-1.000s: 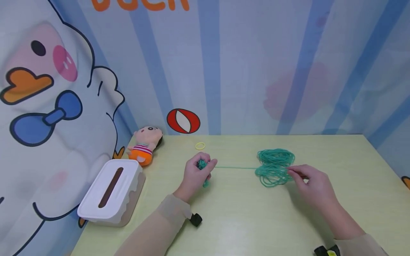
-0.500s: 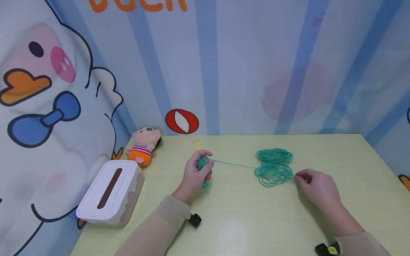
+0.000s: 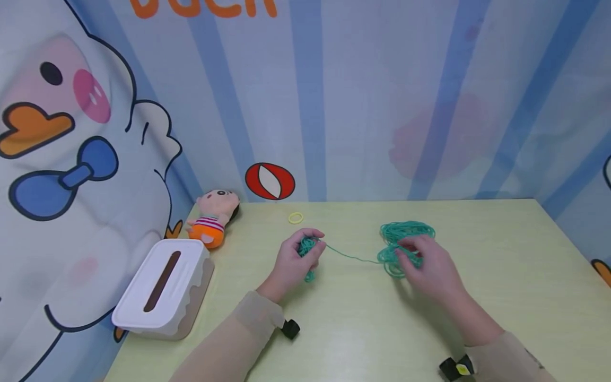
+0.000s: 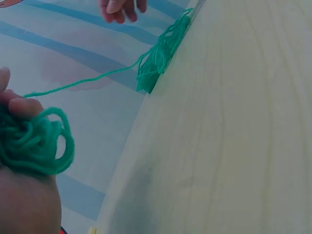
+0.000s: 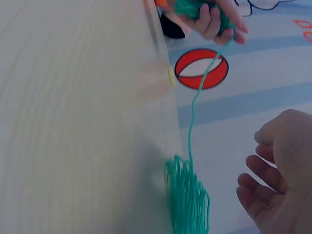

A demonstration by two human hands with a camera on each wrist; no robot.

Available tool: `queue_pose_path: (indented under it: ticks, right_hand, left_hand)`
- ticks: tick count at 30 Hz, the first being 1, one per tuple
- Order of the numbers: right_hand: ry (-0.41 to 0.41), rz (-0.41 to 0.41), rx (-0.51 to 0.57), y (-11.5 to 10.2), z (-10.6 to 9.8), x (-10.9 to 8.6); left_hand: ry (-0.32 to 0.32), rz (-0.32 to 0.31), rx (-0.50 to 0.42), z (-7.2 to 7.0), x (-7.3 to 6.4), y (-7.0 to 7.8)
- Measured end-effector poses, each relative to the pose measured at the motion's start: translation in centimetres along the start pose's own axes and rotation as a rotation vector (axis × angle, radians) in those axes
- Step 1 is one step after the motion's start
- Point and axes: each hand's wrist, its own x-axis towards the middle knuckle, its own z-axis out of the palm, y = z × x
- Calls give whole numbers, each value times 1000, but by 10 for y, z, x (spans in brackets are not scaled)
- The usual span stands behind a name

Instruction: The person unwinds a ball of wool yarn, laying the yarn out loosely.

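lying in loops on the pale wooden table, the green yarn pile joins by one thin green strand to a green clump gripped in the left hand. the right hand hangs above the pile, fingers loose, empty.

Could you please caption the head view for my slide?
Left hand grips green yarn, one strand running to more coils.

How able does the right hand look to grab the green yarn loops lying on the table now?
Probably yes: the right hand hangs close to the green yarn loops, its fingers seem to hold nothing, and nothing visible blocks the way.
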Motion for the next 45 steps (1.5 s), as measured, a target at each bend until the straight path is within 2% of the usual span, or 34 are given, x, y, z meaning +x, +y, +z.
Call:
queue_pose_path:
  ticks: [3, 6, 12, 15, 18, 26, 31, 34, 37, 40, 45]
  right_hand:
    - [-27, -120, 68, -24, 18, 8]
    - [-96, -160, 117, -45, 35, 14]
    - [-212, -119, 174, -70, 62, 27]
    - [-217, -81, 188, -76, 70, 31]
    - [-187, -50, 189, -81, 72, 32]
    - [-61, -55, 188, -75, 57, 27]
    - [4, -90, 177, -62, 41, 20]
    - [22, -87, 178, -53, 33, 16]
    - [37, -69, 179, -41, 24, 12]
    - [59, -56, 165, -30, 16, 8]
    - [81, 0, 158, -13, 0, -2]
  left_hand:
    - [-5, 0, 3, 0, 0, 1]
    - [-14, 2, 4, 1, -1, 2]
    - [-25, 14, 18, 1, -1, 3]
    - [-21, 10, 45, 1, -1, 3]
    - [-8, -2, 79, 0, 0, 3]
    - [41, 1, 225, -1, 1, 3]
    - [61, -32, 198, -1, 1, 1]
    - [76, -32, 163, -1, 1, 0]
    - [97, -27, 167, -1, 1, 0]
    - [127, -17, 202, -1, 0, -1]
    - [158, 37, 232, -1, 1, -1]
